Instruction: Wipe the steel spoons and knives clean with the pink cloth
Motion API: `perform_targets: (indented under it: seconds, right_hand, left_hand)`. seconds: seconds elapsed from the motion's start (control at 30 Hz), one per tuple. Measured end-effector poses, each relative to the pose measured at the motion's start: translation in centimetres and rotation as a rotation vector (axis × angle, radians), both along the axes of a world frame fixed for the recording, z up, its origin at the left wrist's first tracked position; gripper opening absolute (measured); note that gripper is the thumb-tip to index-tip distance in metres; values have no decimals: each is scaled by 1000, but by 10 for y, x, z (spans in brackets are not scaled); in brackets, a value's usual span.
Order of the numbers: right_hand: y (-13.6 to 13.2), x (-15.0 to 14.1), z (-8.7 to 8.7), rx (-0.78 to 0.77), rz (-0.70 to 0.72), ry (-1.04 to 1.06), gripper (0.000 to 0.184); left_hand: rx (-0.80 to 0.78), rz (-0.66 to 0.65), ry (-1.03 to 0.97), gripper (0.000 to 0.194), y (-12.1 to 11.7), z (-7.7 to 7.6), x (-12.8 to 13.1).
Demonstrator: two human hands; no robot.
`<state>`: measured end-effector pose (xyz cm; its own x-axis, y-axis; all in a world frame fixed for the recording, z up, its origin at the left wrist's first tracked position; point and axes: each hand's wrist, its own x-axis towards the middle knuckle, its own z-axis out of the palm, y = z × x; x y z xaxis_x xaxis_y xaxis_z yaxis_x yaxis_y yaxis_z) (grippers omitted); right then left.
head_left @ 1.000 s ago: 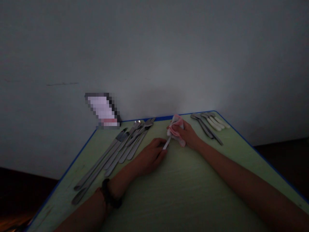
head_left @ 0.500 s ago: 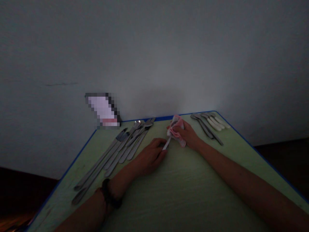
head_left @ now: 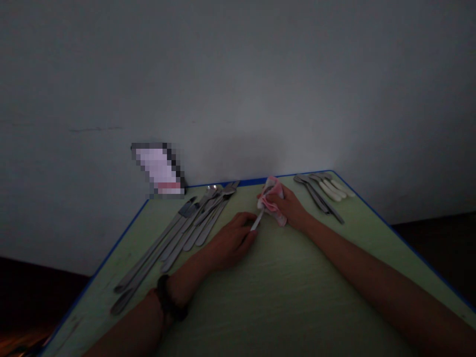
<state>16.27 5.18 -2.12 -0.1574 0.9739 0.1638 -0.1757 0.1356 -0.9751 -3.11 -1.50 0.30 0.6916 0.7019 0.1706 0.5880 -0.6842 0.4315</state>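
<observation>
My left hand (head_left: pixel 232 242) is closed on the white handle of a piece of cutlery (head_left: pixel 257 221). A pink and white cloth (head_left: pixel 274 188) wraps the far end of that piece, so its head is hidden and I cannot tell whether it is a spoon or a fork. My right hand (head_left: pixel 292 208) grips the cloth around it, thumb on top. Left of my left hand lie several long metal knives, spoons and other cutlery (head_left: pixel 191 230), side by side and partly overlapping. Beyond my right hand are metal spoons (head_left: pixel 316 193) and several white-handled pieces (head_left: pixel 330 188).
The green table (head_left: pixel 282 302) has a blue edge and stands against a grey wall (head_left: pixel 238 89). A blurred-out phone-like object (head_left: pixel 159 166) leans at the back left corner. My left wrist wears a dark bracelet (head_left: pixel 169 300).
</observation>
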Motion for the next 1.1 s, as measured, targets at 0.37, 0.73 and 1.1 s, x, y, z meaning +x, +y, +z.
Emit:
perform_targets:
  seconds: [0.37,0.73,1.1]
  right_hand:
    - [0,0,2,-9,-10,-10,19]
    - [-1,1,1,11,-4,-27,21]
    - [-4,0,6,7,-15,-43,24]
  left_hand:
    - [-1,7,1,29,0,-1,0]
    - [14,13,-19,30,0,-2,0]
    - [11,10,-41,30,0,-1,1]
